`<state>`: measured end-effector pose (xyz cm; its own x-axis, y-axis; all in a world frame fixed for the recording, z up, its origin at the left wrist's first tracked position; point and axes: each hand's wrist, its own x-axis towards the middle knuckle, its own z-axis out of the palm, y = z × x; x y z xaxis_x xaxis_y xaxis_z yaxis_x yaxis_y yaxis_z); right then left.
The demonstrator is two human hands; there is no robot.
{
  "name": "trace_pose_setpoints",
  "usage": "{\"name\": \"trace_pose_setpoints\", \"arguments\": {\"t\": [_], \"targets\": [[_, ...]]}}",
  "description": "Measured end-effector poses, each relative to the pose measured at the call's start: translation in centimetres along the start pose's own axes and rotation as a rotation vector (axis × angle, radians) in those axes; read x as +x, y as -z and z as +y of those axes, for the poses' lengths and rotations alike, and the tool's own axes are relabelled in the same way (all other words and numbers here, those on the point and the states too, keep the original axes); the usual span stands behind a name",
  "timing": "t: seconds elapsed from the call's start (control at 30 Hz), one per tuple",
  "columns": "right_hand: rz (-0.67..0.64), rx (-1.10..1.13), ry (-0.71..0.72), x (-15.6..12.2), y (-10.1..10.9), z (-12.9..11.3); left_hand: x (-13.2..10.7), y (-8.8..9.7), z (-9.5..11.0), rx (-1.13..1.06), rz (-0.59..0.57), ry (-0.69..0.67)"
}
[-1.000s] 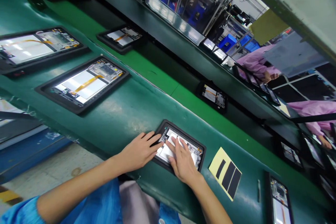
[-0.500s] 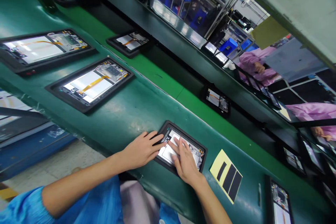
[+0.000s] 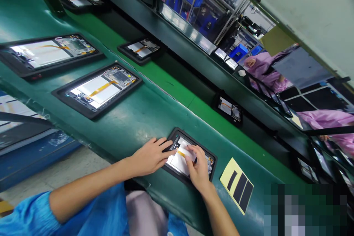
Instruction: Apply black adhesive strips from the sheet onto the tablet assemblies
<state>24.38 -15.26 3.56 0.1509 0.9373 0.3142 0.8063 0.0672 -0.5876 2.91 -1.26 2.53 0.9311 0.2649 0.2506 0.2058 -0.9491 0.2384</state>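
Note:
An opened tablet (image 3: pixel 177 162) in a black frame lies on the green conveyor belt (image 3: pixel 132 114) right in front of me. My left hand (image 3: pixel 151 156) lies flat on its left end, fingers stretched out over the frame. My right hand (image 3: pixel 198 169) rests on the tablet's right half with its fingers curled onto the white inner panel, near an orange ribbon cable (image 3: pixel 181 153). I cannot make out anything between those fingers.
A yellow sheet with black strips (image 3: pixel 236 185) lies right of the tablet. More opened tablets (image 3: pixel 98 88) sit on the belt to the left and on the far lane (image 3: pixel 229 109). People in pink coats (image 3: pixel 264 70) work across the line.
My right hand has slid toward the tablet's right side and its fingers have curled, uncovering the orange cable. My left hand stays put. The view has shifted slightly.

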Motion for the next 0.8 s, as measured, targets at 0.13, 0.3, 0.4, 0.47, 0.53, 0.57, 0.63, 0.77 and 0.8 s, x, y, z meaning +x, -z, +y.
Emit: {"name": "trace_pose_setpoints", "arguments": {"t": [0.13,0.3,0.4,0.47,0.53,0.57,0.63,0.77,0.8], "targets": [[0.045,0.011,-0.119,0.2,-1.1,-1.5,-1.3,-0.3,-0.4,-0.126,0.06,0.042],[-0.072,-0.086,-0.098,0.2,-2.4,-2.8,-2.5,-0.5,-0.3,-0.207,0.165,0.124],[-0.044,-0.131,-0.094,0.7,-2.9,-2.6,-2.5,-0.4,0.0,-0.187,0.165,0.118],[-0.022,-0.131,-0.096,1.2,-3.1,-2.4,-2.3,-0.5,0.2,-0.163,0.155,0.096],[-0.019,-0.133,-0.101,1.5,-3.2,-2.1,-2.1,-0.6,0.3,-0.135,0.144,0.08],[-0.017,-0.136,-0.104,1.6,-3.2,-2.1,-2.1,-0.7,0.4,-0.119,0.136,0.075],[-0.013,-0.144,-0.108,1.8,-3.2,-1.9,-1.9,-0.9,0.4,-0.09,0.112,0.066],[-0.015,-0.142,-0.107,1.9,-3.1,-1.8,-1.6,-1.1,0.5,-0.049,0.061,0.047],[-0.018,-0.139,-0.107,1.9,-3.0,-1.8,-1.5,-1.1,0.5,-0.038,0.051,0.046]]}}
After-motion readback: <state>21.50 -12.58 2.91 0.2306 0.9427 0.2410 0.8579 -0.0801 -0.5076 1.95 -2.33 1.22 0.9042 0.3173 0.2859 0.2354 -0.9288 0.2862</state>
